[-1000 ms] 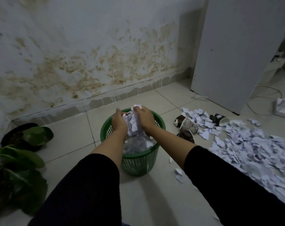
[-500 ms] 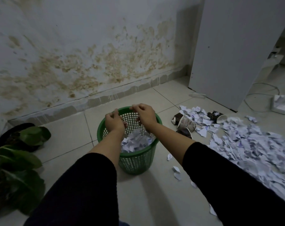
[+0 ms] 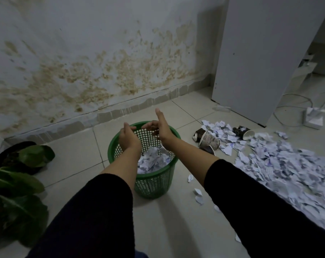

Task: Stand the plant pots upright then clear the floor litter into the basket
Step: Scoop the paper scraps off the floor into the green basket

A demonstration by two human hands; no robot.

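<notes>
A green mesh basket (image 3: 154, 181) stands on the tiled floor, with torn white paper (image 3: 152, 162) lying inside it. Both my hands hover over its rim and hold nothing. My left hand (image 3: 129, 137) has loosely bent fingers. My right hand (image 3: 161, 125) has its thumb raised and its fingers relaxed. A wide pile of torn paper litter (image 3: 280, 164) covers the floor to the right. Paper cups (image 3: 210, 141) lie on their sides at the pile's far edge. At the left edge stand plant pots (image 3: 12, 157) with big green leaves.
A stained wall runs behind the basket. A white cabinet panel (image 3: 260, 58) stands at the back right. A white box (image 3: 313, 118) with a cable lies beyond it. A few paper scraps (image 3: 198, 194) lie just right of the basket.
A second ago my hands held a crumpled wad of paper over the basket. They dropped it in, and now both hands are apart and hold nothing.
</notes>
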